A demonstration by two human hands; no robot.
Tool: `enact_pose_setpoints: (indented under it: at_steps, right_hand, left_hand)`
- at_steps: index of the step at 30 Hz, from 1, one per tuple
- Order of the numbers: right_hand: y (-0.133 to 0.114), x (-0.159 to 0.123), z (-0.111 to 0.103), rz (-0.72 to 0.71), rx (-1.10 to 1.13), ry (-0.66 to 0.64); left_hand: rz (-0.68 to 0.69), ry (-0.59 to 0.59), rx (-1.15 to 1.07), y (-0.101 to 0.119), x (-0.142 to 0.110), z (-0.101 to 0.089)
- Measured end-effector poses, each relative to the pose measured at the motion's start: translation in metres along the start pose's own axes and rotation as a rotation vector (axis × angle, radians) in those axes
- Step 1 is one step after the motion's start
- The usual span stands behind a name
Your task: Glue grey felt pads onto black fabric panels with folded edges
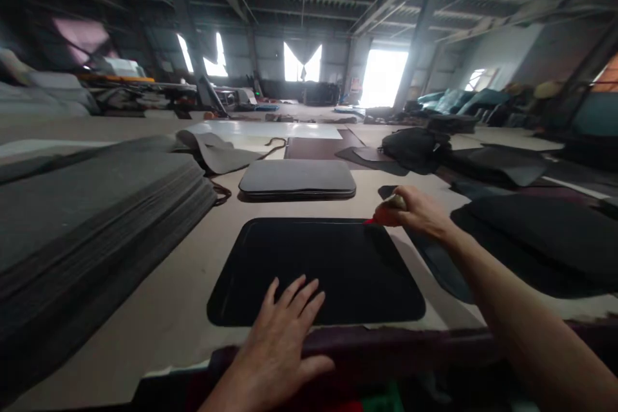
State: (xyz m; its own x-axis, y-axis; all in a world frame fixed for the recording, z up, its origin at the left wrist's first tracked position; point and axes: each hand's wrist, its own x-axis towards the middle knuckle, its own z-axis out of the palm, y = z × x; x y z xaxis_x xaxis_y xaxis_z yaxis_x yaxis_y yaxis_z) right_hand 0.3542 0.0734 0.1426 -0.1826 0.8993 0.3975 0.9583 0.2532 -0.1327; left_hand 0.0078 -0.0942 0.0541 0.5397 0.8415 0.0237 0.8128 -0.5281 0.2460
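A black flat panel (333, 273) with rounded corners lies on the table in front of me. Spread fingers of my left hand (290, 322) rest over its near edge, slightly left of its middle. My right hand (410, 209) is closed around a squeeze bottle (394, 202) with a red tip. That tip meets the panel near its far right corner. A thin pale line runs along the panel's far edge, and a fainter one shows on the left side. Most of the bottle is hidden by my fingers.
Just beyond the panel is a small stack of grey rounded pieces (297, 177). A tall pile of dark grey sheets (111, 219) fills the left. Black pieces (541, 238) lie to the right, and a dark bundle (412, 148) sits farther back.
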Motion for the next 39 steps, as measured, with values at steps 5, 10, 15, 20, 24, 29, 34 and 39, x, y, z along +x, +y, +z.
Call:
enact_pose_setpoints:
  at_steps: [5, 10, 15, 20, 24, 29, 34, 39]
  right_hand:
    - [0.024, -0.013, -0.006, 0.067, -0.039, 0.024]
    - [0.027, -0.025, -0.018, 0.074, -0.018, 0.011]
    - [0.018, -0.044, -0.036, 0.080, 0.016, -0.055]
    - [0.014, -0.078, -0.050, 0.056, 0.076, -0.099]
    - [0.010, -0.099, -0.056, 0.028, 0.109, -0.081]
    - [0.008, -0.093, -0.050, 0.050, 0.064, -0.043]
    - [0.011, -0.058, -0.026, 0.068, -0.021, 0.018]
    - [0.012, -0.034, -0.009, 0.101, -0.014, 0.047]
  left_hand:
    - [-0.018, -0.016, 0.044, 0.000, 0.001, 0.000]
    - [-0.009, -0.012, 0.059, -0.001, 0.001, 0.003]
    - [-0.004, -0.009, 0.063, -0.002, 0.002, 0.003]
    - [0.018, 0.029, 0.068, -0.004, 0.003, 0.006]
    - [0.019, 0.032, 0.083, -0.004, 0.003, 0.006]
    - [0.019, 0.035, 0.081, -0.004, 0.004, 0.004]
    - [0.014, 0.038, 0.076, -0.005, 0.006, 0.007]
    - [0.000, 0.016, 0.081, -0.005, 0.005, 0.006]
